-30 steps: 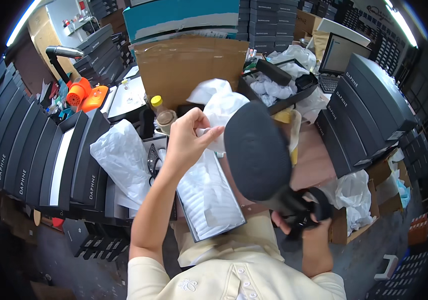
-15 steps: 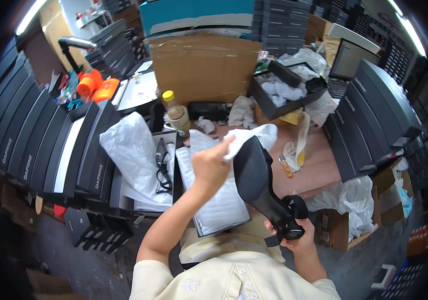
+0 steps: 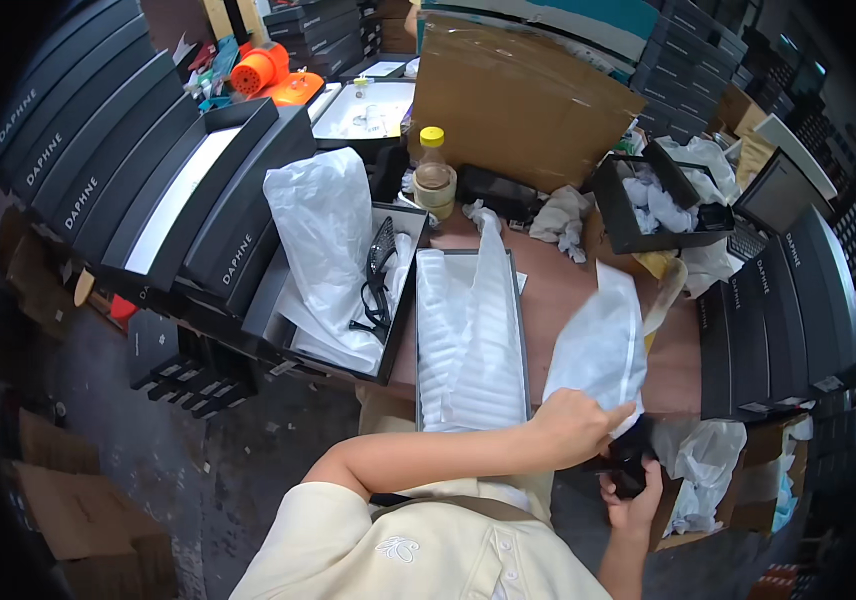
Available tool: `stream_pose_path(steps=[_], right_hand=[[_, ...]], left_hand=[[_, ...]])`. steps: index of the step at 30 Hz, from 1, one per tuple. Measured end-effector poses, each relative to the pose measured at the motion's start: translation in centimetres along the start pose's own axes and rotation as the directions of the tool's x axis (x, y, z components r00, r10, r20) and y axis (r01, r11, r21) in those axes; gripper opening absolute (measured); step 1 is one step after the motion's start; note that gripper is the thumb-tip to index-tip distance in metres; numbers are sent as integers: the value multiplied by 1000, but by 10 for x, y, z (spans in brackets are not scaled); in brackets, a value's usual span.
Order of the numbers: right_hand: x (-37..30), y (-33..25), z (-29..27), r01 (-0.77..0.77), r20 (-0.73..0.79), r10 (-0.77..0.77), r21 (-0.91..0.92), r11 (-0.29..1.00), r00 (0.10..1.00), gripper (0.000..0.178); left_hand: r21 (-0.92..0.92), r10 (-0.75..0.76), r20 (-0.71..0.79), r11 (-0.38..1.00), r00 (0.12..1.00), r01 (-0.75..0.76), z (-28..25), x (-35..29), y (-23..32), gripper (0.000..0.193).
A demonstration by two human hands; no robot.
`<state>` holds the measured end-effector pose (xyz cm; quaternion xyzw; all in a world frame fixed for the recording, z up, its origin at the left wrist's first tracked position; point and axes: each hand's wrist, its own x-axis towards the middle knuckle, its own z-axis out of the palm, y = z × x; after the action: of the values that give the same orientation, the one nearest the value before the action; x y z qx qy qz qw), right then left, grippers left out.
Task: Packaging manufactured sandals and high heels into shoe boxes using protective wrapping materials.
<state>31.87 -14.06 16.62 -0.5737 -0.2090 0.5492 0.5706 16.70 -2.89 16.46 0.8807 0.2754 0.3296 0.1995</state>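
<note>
With my right hand (image 3: 634,500) I grip a black high-heeled shoe (image 3: 632,462) by its heel end, low on the right. A thin white bag (image 3: 598,340) covers the toe part of the shoe and hides it. My left hand (image 3: 576,428) reaches across my body, its fingers closed on the lower edge of the bag, close to the right hand. Left of the bag lies an open shoe box (image 3: 522,330) lined with white padding (image 3: 448,350). Another open box (image 3: 403,325) beside it holds a black strappy shoe (image 3: 378,290) and a white bag (image 3: 323,220).
Dark shoe boxes stand in rows at left (image 3: 163,190) and right (image 3: 783,310). A yellow-capped bottle (image 3: 433,175) stands behind the open boxes, near a cardboard sheet (image 3: 518,110). A dark box of crumpled paper (image 3: 653,205) sits back right, before a laptop (image 3: 783,195).
My left hand has moved right and down, drawing the white bag over the shoe's toe towards the heel. The view has shifted; the padded box's left half shows more.
</note>
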Motion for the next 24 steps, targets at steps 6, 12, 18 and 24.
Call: stream_pose_path(steps=[6, 12, 18, 24], right_hand=[[13, 21, -1, 402, 394, -243, -916, -18, 887, 52], [43, 25, -7, 332, 68, -337, -431, 839, 939, 49], [45, 29, -28, -299, 461, 18, 544, 784, 887, 53], [44, 26, 16, 42, 372, -268, 516, 855, 889, 62]], left_hand=[[237, 399, -222, 907, 890, -347, 1, 1, 14, 50], [378, 475, -279, 853, 834, -359, 6, -12, 14, 50], [264, 428, -452, 902, 783, -341, 3, -15, 0, 54], [-309, -6, -548, 931, 836, -196, -15, -8, -9, 51]])
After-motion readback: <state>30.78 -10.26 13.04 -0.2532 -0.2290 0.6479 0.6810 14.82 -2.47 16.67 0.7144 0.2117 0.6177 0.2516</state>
